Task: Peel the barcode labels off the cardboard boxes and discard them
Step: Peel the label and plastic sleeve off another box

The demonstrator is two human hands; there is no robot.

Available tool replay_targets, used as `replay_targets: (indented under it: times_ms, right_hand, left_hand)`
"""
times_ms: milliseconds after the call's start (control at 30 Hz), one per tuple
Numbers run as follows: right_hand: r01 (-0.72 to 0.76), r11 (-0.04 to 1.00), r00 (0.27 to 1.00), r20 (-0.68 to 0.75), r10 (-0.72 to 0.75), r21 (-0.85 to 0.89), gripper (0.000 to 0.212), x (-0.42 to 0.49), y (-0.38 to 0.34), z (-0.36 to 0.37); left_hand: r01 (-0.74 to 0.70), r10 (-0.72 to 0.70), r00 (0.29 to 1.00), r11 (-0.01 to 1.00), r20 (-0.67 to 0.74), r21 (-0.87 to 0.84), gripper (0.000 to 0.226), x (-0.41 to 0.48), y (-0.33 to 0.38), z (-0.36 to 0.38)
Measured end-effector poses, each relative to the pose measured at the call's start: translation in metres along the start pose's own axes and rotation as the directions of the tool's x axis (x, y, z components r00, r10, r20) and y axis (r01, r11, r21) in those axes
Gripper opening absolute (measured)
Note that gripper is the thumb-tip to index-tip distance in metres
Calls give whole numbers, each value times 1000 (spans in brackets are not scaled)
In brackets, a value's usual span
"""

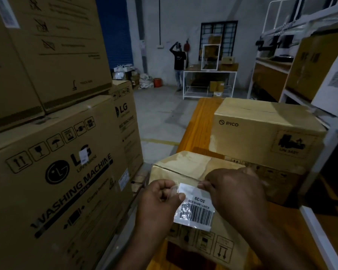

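The left hand (160, 199) is pinching the upper left corner of a white rectangular barcode label (195, 209) under glossy clear tape, thumb and curled fingers closing on it, while the right hand (236, 193) is pinching the label's upper right edge. The label is sitting on the near face of a small brown cardboard box (185, 164). Behind that box a larger brown PICO carton (261, 123) is resting on the same orange wooden table (199, 121); left of the box, big LG washing-machine cartons (57, 172) are standing stacked.

Both forearms reach in from the near edge, close together. The left hand (160, 197) pinches the label (196, 210) at its far left corner; the right hand (234, 191) (knuckles up, fingers curled) pinches the far right corner
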State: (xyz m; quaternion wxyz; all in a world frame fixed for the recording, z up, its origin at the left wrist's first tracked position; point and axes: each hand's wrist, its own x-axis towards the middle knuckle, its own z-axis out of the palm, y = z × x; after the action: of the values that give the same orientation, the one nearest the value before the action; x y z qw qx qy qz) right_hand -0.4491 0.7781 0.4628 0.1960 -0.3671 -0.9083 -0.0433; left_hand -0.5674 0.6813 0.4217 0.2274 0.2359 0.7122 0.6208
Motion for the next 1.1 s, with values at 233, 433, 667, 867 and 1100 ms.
replay_targets:
  times_ms: [233, 433, 667, 867, 1100]
  right_hand:
    - [24, 991, 999, -41, -19, 133, 31, 9, 25, -21]
    - [64, 970, 998, -32, -59, 236, 41, 25, 51, -22]
    - [104, 921, 993, 12, -117, 376, 28, 48, 78, -19]
    - [118, 907, 990, 29, -141, 404, 15, 78, 93, -22]
    - [154, 865, 956, -294, -8, 477, 26, 68, 74, -2]
  left_hand:
    - [-122, 124, 987, 992, 104, -28, 26, -14, 27, 2]
    - [-214, 206, 965, 976, 161, 36, 24, -10, 34, 12]
    - [-493, 440, 869, 736, 226, 464, 11, 16, 45, 27]
    - [-664, 373, 746, 483, 551, 571, 18, 66, 85, 30]
    - [-586, 382, 747, 765, 544, 268, 17, 97, 85, 36]
